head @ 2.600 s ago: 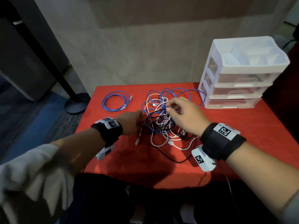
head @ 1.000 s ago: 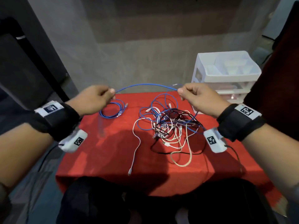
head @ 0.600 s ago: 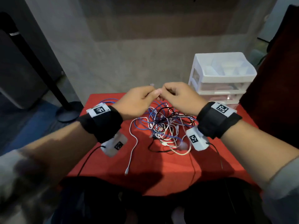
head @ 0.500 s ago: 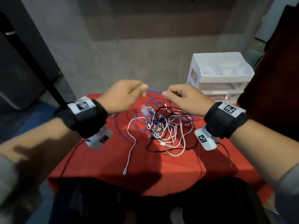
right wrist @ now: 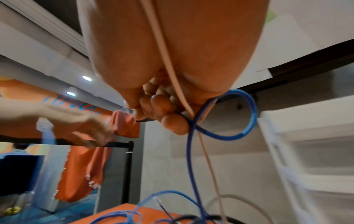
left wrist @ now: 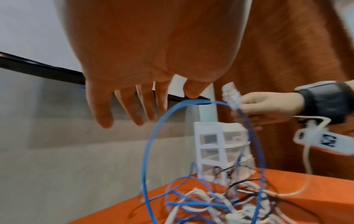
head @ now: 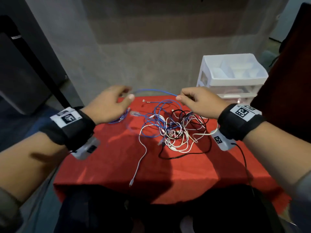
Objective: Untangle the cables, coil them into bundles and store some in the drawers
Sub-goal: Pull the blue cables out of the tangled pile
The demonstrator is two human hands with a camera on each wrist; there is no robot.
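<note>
On red table [head: 104, 167], white drawer unit [head: 232, 79], drawers closed, contents unclear

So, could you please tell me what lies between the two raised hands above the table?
A span of blue cable arcs from left hand to right hand, seen in the head view.

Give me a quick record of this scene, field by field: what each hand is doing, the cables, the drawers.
left hand: open, fingers straight, blue cable running past its thumb
right hand: pinches the blue cable, raised above the table
tangle: blue, white and black cables on red table
drawer unit: white, far right, drawers closed
</note>
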